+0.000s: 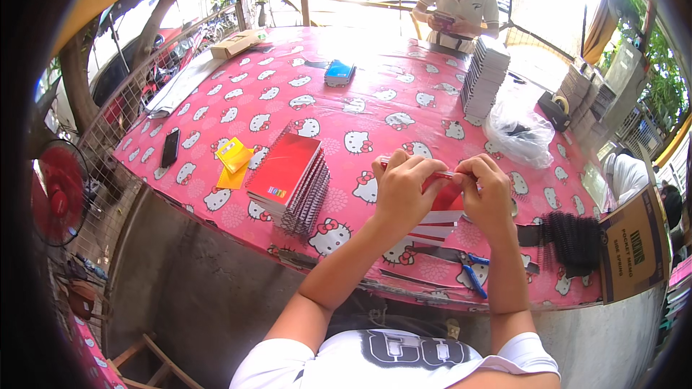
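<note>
Thin red notebook [441,198] between 2 hands [447,191]

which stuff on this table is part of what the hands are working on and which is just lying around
In use:
- left hand and right hand gripping a red-covered notebook
- stack of red spiral notebooks
- black spiral coils
- blue-handled pliers

Lying about:
- black phone
- yellow paper packets
- blue box
- clear plastic bag
- tape dispenser
</note>
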Demonstrator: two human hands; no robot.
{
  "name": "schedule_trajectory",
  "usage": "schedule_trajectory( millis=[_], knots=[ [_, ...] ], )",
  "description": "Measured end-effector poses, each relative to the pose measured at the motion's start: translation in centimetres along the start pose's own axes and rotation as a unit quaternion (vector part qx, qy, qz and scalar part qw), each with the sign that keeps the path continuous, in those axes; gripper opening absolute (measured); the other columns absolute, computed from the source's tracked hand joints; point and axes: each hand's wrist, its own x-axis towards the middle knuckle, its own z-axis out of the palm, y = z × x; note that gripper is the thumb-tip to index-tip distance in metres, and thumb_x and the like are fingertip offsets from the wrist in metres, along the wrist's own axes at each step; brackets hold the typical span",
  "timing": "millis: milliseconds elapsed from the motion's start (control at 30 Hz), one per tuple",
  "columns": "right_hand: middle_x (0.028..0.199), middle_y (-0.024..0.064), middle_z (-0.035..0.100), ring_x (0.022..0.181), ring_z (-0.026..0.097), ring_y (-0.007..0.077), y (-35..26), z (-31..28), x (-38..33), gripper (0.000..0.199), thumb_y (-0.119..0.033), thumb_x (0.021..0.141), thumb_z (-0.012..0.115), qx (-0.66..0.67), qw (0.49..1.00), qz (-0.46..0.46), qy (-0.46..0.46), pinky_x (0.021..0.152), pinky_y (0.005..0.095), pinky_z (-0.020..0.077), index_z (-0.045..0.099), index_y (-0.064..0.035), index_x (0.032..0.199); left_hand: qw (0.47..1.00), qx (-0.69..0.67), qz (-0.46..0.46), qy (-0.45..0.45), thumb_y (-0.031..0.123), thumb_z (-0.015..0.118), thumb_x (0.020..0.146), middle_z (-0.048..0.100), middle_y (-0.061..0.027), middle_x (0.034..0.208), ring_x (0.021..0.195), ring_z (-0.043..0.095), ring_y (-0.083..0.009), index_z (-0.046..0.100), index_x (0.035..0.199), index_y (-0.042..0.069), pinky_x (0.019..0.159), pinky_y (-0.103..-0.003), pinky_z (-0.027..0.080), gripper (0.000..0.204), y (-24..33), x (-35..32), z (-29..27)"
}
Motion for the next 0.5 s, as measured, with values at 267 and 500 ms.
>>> schedule_trajectory(
  millis=[267, 500],
  knots=[
    [0.086, 0.0150, 0.064, 0.080, 0.062, 0.0292, 4.2, -3.6, 1.0, 0.013, -0.009, 0.082, 0.063, 0.082, 0.995, 0.060, -0.002, 0.074, 0.0392, 0.0481, 0.065, -0.0001, 0.091, 1.000, -0.014, -0.004, -0.025, 0.020, 0.079, 0.069, 0.066, 0.0059, 0.076, 0.076, 0.051, -0.0136, 0.073, 0.086, 0.016, 0.080, -0.033, 0.035, 0.018, -0.4, 0.1, -0.7],
    [0.109, 0.0147, 0.061, 0.095, 0.062, 0.0317, 18.8, -2.7, -8.9, 0.077, -0.026, 0.060, 0.085, -0.008, 0.974, 0.184, -0.129, 0.080, 0.0392, 0.0485, 0.048, -0.0051, 0.124, 0.997, -0.064, -0.018, -0.046, 0.022, 0.081, 0.067, 0.068, 0.0025, 0.082, 0.081, 0.055, -0.0160, 0.072, 0.089, 0.015, 0.085, -0.035, 0.038, 0.025, 0.4, 1.6, -1.3]
  ],
)
